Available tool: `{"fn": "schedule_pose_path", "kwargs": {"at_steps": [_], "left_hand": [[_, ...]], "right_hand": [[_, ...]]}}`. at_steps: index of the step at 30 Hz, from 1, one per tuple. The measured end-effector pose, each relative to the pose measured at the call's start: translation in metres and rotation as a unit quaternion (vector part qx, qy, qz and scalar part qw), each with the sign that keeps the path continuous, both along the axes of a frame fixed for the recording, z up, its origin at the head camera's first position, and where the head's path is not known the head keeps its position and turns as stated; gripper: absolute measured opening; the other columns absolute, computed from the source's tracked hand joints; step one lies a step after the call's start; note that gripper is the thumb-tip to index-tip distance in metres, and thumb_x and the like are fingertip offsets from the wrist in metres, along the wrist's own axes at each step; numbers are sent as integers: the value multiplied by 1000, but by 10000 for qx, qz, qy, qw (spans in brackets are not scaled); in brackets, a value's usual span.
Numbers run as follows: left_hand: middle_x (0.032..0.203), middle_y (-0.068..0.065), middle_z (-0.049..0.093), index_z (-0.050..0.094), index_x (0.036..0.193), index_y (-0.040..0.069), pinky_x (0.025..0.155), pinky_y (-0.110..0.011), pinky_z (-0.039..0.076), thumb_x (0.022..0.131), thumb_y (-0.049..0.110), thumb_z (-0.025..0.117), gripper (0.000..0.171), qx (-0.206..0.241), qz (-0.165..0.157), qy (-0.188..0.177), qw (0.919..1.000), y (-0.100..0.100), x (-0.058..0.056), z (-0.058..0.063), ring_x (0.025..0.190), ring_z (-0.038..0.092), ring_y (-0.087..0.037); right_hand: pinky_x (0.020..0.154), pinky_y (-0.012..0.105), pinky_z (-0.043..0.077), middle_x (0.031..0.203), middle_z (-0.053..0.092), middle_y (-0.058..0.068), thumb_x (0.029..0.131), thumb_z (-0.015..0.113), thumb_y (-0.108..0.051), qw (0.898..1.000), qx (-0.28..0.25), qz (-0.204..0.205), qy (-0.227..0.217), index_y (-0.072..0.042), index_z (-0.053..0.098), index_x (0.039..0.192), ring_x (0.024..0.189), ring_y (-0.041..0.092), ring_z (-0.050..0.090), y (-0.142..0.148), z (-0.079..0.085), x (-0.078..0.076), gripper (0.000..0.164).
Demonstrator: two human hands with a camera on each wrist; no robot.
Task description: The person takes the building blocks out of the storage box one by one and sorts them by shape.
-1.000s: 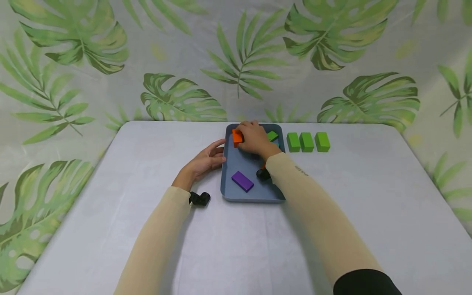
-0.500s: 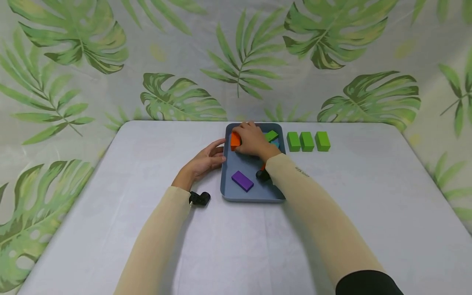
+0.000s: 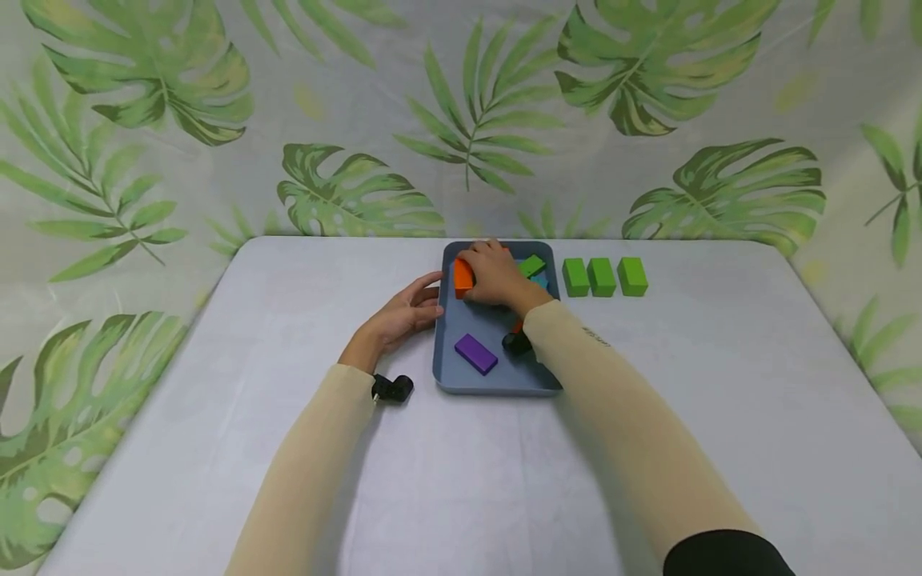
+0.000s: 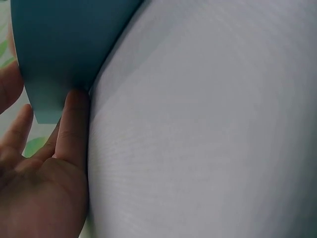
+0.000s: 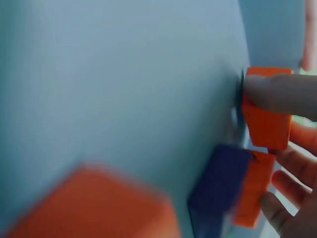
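My right hand (image 3: 497, 274) reaches into the far part of a grey-blue tray (image 3: 454, 320) and pinches an orange block (image 3: 463, 278) near the left wall. In the right wrist view the thumb presses one face of that orange block (image 5: 267, 126), with fingers behind it. A second orange block (image 5: 253, 191) and a dark blue or purple block (image 5: 218, 183) lie close beside it there. Outside the tray's left wall, my left hand (image 3: 399, 316) touches the side with extended fingers; the left wrist view shows its fingers (image 4: 74, 124) against the tray wall (image 4: 59, 59).
A purple block (image 3: 476, 354) lies in the tray's near half. Green (image 3: 531, 266) and blue (image 3: 539, 282) blocks sit by its far right corner, partly hidden. An orange block (image 3: 517, 326) shows beside my right wrist. Three green blocks (image 3: 601, 277) stand in a row right of the tray.
The orange block in my right hand has shifted slightly toward me along the tray's left side, and the hand has moved a little with it. My left hand stays at the tray wall.
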State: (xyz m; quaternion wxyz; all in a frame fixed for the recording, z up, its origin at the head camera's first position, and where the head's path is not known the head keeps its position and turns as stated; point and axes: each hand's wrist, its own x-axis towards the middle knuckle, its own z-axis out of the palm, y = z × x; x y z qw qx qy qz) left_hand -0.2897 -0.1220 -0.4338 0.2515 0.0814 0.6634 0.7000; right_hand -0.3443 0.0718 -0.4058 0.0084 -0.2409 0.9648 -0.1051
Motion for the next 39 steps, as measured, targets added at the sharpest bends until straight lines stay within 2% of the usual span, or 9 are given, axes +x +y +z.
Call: {"fn": "schedule_pose_path", "kwargs": {"at_steps": [9, 14, 21, 27, 33, 39], "left_hand": [[148, -11, 30, 23, 146, 23, 109, -44, 32, 88, -1, 54, 69, 33, -9, 23, 10000, -3, -3, 0, 132, 37, -26], [147, -11, 31, 23, 146, 23, 109, -44, 32, 89, -1, 53, 69, 32, 29, -10, 10000, -2, -1, -3, 133, 37, -26], [148, -11, 29, 20, 146, 22, 109, -44, 32, 89, -1, 52, 70, 73, -62, -32, 9999, 1, 0, -7, 133, 37, -27], [148, -10, 30, 21, 146, 24, 109, -43, 33, 89, -1, 52, 69, 38, -67, -39, 10000, 1, 0, -3, 132, 37, -26], [148, -10, 30, 21, 146, 23, 108, -42, 34, 89, -2, 52, 70, 35, -53, -47, 10000, 1, 0, -2, 133, 37, -26], [148, -10, 29, 22, 146, 24, 109, -42, 33, 89, -1, 53, 69, 29, -25, -28, 10000, 0, 0, -1, 133, 37, -26]], "right_hand": [[93, 39, 42, 121, 53, 9, 76, 72, -23, 9957, -866, 152, -284, -10, 45, 131, 102, 24, 45, 12, 25, 3, 63], [98, 39, 41, 127, 49, 9, 77, 70, -18, 9913, -1186, 256, -519, -10, 41, 135, 106, 23, 46, 16, 30, 12, 66], [96, 40, 44, 130, 45, 7, 76, 70, -19, 9890, -1262, 410, -653, -17, 39, 138, 108, 22, 47, 32, 35, 32, 70], [92, 39, 45, 129, 45, 7, 76, 71, -19, 9884, -1249, 633, -592, -14, 40, 137, 104, 23, 49, 45, 46, 46, 67], [90, 39, 45, 127, 46, 5, 77, 70, -22, 9883, -1191, 807, -512, -15, 40, 136, 101, 20, 49, 51, 52, 50, 67], [91, 40, 44, 132, 44, 6, 76, 69, -21, 9886, -1174, 767, -554, -15, 41, 136, 105, 22, 48, 62, 51, 49, 66]]}}
